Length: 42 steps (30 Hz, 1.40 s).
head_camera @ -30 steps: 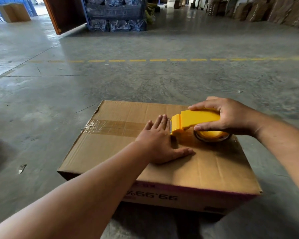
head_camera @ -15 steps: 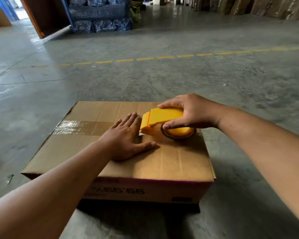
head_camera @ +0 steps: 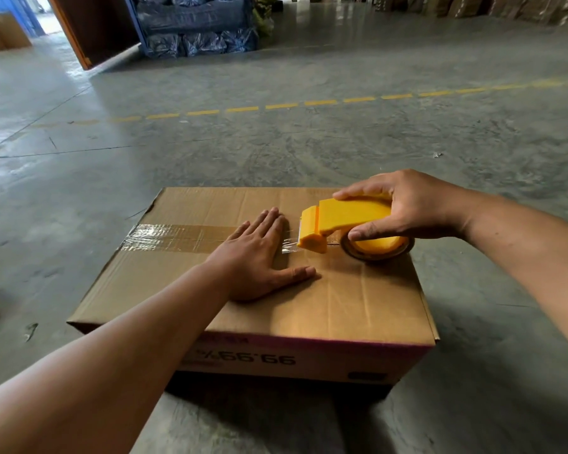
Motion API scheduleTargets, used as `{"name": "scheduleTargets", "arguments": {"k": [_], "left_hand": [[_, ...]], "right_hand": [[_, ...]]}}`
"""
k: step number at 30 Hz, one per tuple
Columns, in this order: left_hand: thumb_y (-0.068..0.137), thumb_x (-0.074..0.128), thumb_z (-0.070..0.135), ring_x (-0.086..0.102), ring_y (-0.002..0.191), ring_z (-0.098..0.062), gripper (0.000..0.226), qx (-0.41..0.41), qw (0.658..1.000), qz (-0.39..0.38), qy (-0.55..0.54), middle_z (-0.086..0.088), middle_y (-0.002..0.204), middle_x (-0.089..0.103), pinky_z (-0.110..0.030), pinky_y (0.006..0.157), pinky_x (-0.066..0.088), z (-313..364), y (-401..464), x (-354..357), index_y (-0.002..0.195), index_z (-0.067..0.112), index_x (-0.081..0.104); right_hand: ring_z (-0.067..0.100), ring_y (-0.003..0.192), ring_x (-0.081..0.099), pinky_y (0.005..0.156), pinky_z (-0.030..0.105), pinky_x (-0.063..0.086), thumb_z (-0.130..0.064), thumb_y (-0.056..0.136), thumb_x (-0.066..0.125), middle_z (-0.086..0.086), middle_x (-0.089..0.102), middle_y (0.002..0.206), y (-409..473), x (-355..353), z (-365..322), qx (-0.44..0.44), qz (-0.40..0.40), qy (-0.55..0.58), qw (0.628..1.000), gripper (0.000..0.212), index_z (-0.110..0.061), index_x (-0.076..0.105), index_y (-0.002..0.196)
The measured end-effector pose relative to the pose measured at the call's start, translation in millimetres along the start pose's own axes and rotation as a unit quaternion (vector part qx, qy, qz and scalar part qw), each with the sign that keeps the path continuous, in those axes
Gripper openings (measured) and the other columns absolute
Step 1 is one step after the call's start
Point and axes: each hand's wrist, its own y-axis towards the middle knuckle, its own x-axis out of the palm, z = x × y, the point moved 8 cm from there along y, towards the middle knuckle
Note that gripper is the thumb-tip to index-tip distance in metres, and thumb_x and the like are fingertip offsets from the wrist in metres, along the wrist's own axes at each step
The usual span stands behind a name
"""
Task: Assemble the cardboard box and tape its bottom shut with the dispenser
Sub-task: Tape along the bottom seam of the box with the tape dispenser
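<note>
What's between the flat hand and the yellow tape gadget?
In the head view, a short stretch of clear tape spans from the left hand to the dispenser, over the cardboard box.

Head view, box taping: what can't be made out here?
- Seam under the left hand: hidden by the palm.
- Tape roll: partly hidden by the right hand and dispenser.
- Box side print: upside down, partly hidden by the forearm.

I see daylight pouring in from the doorway at far left, glaring off the concrete floor. The cardboard box throws a soft shadow toward me, and the wide lens bends the edges; focus stays sharp centrally.
</note>
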Motion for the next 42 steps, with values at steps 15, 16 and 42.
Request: {"name": "scheduleTargets", "arguments": {"k": [15,16,42], "left_hand": [[0.069,0.016,0.097,-0.019,0.148,-0.011,0.120,-0.014,0.999,-0.018,0.034,0.002,0.162,-0.021,-0.034,0.121,-0.006,-13.7,-4.7,-3.2,0.156,0.019,-0.013],[0.070,0.015,0.096,-0.020,0.148,-0.012,0.119,-0.017,0.999,-0.016,0.038,0.000,0.162,-0.020,-0.036,0.122,-0.005,-10.6,-5.7,-3.5,0.156,0.018,-0.013],[0.063,0.008,0.100,-0.022,0.147,-0.009,0.123,0.009,1.000,-0.014,0.018,0.004,0.162,-0.023,-0.036,0.123,-0.005,37.2,17.2,6.5,0.156,0.022,-0.014]], "right_hand": [[0.001,0.110,0.054,0.091,0.023,0.041,-0.073,0.053,0.071,-0.022,0.059,0.122,-17.4,-13.4,31.1,0.020,0.040,0.034,0.998,0.070,-0.054,0.059,0.119],[0.001,0.110,0.054,0.091,0.022,0.041,-0.076,0.053,0.071,-0.022,0.059,0.122,-17.9,-13.2,31.8,0.018,0.041,0.034,0.998,0.070,-0.055,0.058,0.119],[-0.012,0.101,0.052,0.090,0.018,0.041,-0.067,0.056,0.072,-0.033,0.056,0.111,-58.4,-23.0,72.3,0.060,0.036,0.021,0.997,0.070,-0.051,0.059,0.122]]}}
